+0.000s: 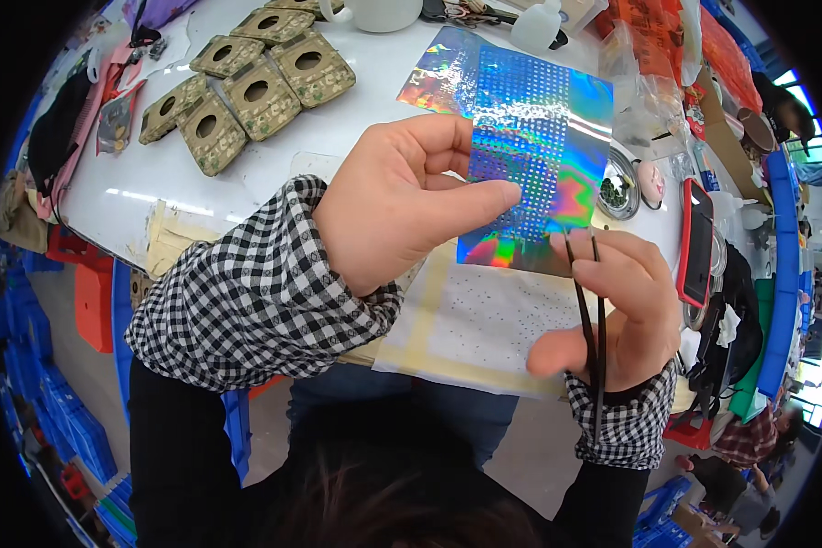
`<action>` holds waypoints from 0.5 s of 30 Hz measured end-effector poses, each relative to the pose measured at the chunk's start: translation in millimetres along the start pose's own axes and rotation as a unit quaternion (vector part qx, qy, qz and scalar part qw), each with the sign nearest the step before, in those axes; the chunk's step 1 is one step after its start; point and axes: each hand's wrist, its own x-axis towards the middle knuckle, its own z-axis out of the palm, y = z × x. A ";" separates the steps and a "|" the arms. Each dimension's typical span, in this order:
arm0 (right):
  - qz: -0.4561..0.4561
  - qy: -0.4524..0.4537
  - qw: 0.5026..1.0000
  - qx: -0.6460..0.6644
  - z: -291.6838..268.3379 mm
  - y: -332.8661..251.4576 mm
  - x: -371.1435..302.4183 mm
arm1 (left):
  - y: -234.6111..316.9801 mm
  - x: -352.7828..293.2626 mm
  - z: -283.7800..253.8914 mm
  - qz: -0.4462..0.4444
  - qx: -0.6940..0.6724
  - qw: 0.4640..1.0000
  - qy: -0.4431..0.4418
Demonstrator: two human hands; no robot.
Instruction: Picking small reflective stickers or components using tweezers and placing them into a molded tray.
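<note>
My left hand [384, 196] is closed on a shiny holographic sheet [539, 119], its thumb lying on the front face. Rows of tiny square marks or pieces cover the sheet's middle. My right hand [639, 301] has black tweezers [599, 347] in it, their legs apart by the fingertips and meeting toward the wrist. Its bent forefinger is at the sheet's lower right corner; whether it grips the corner is unclear. Below both hands lies a white paper [479, 315] scattered with small dark specks and edged with yellowish tape.
Several camouflage-patterned square pieces with round holes [256, 91] lie at the far left. A white mug [381, 13] and a small squeeze bottle [537, 25] stand at the back. On the right are a round metal dish [619, 187] and a red-cased phone [696, 242].
</note>
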 end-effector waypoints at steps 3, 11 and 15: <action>-0.022 -0.087 0.996 -0.024 -11.9 -3.8 2.7 | -0.7 -2.0 2.1 0.002 -0.034 0.999 0.000; -0.002 -0.066 0.997 -0.039 -8.2 -10.8 11.8 | -4.6 -1.5 3.1 0.002 -0.035 0.999 -0.007; -0.027 -0.035 0.997 -0.065 2.5 -3.7 8.3 | -5.4 -1.4 2.4 0.006 -0.024 1.000 0.001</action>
